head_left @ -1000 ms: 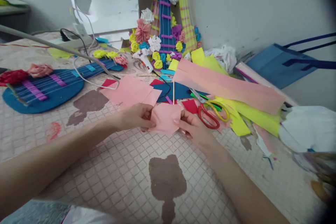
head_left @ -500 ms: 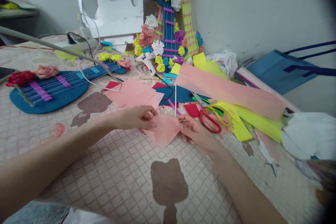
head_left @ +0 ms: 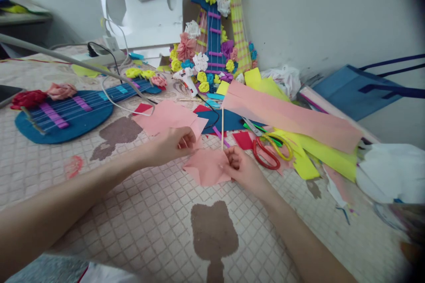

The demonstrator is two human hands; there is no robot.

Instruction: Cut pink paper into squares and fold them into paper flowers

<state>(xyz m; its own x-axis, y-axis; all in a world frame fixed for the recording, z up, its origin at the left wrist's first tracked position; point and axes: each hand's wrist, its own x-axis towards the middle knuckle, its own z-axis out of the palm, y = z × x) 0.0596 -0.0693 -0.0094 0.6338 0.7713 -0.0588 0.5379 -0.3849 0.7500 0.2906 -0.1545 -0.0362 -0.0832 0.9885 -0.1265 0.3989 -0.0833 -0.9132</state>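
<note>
- One pale wall (head_left: 299,17) stands behind everything.
- One lattice-patterned tabletop (head_left: 159,230); three brown patches mark it, the nearest between the forearms, where the pattern runs toward the near edge.
- One white board (head_left: 146,22) with a cut-out, far left.
- One long pink strip (head_left: 288,112), far right, overlapping yellow paper (head_left: 303,159).
- One blue guitar shape (head_left: 76,112), left, bearing two roses on its body, one red, one pink.
- Two hands: the right hand (head_left: 241,168) pinches the small pink sheet's right edge; the left hand (head_left: 175,143) curls loosely by its far-left edge, contact impossible to tell.
- Several overlapping pink sheets (head_left: 169,117), just beyond the left hand.
- One small pink sheet (head_left: 207,166), between the hands, edges uneven.
- One pair of scissors (head_left: 263,138), right of the right hand.
- One white glue gun (head_left: 188,82), far middle.
- One thin stick (head_left: 222,128), beyond the small sheet.
</note>
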